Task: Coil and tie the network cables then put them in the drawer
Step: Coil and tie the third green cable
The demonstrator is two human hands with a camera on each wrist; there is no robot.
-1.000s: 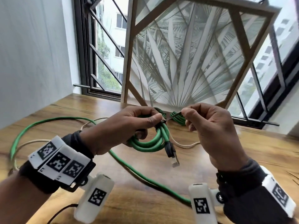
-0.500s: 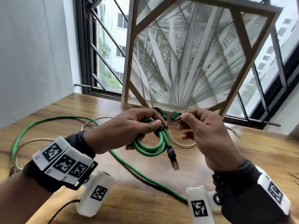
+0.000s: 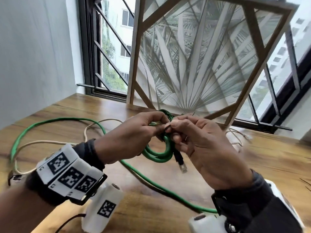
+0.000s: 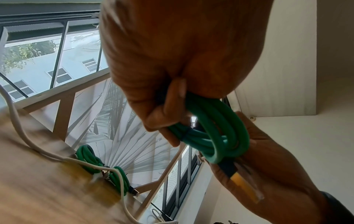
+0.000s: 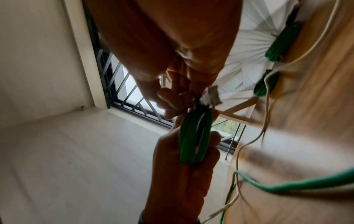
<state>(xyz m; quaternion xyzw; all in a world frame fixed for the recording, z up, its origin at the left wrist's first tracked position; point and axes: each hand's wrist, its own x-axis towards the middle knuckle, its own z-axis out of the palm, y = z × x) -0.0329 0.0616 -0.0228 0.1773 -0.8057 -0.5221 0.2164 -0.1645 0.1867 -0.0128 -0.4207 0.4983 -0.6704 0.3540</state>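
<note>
Green cable coil (image 3: 159,153) sits between my two hands above the tabletop (image 3: 168,195), its black-booted plug (image 3: 180,163) hanging below. A second ago my right hand (image 3: 200,148) held the thin dark tie out to the side, a little apart from my left hand (image 3: 133,137); now it has closed in until the fingertips of both hands meet at the top of the coil, so I judge the tie is being cinched or twisted and this bundle is nearly bound. My left hand grips the loops, fingers curled round them; my right pinches at the tie, though the tie itself is barely visible from the head view. The left wrist view shows what that one hides: a dark band already round the strands, and two finished green bundles (image 4: 107,169) lying by the wooden-framed leaf panel (image 4: 122,121). The right wrist view shows the coil edge-on. Loose green cable (image 3: 50,121) and a white cable (image 3: 42,142) trail over the tabletop. No drawer is in view.
</note>
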